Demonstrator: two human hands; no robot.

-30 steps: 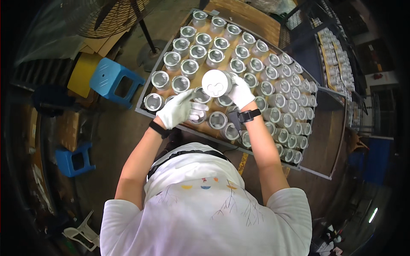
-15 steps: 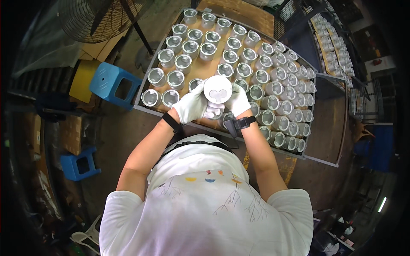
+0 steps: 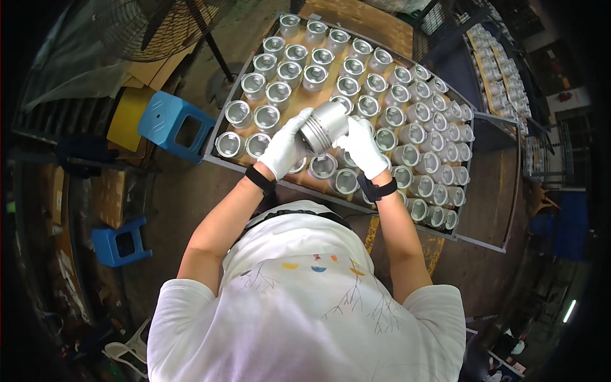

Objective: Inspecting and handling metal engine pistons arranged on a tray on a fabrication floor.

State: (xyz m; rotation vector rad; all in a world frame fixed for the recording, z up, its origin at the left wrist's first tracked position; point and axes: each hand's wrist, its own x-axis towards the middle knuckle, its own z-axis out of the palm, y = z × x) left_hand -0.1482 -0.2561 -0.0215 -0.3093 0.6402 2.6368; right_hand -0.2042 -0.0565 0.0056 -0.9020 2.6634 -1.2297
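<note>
A silver-grey metal piston (image 3: 330, 126) is held above the near part of the tray, tilted onto its side with its ring grooves showing. My white-gloved left hand (image 3: 284, 151) is closed around its grooved, lower-left end. On its right side, the gloved fingers of my right hand (image 3: 364, 148) grip the piston; some fingertips are hidden. Several more pistons (image 3: 279, 95) stand in rows under and around my hands, hollow ends up. They rest on a tan board (image 3: 298, 103) inside a metal-framed tray (image 3: 229, 167).
Left of the tray is a blue stool (image 3: 167, 124), with another blue stool (image 3: 121, 243) farther down. A caged fan (image 3: 149, 28) stands at the far left. A metal frame (image 3: 487, 247) juts out on the right. Another rack of pistons (image 3: 498, 76) is at the far right.
The piston has been turned from its flat round face showing to its grooved side showing. My right hand has shifted right and re-gripped; my left hand stays around it.
</note>
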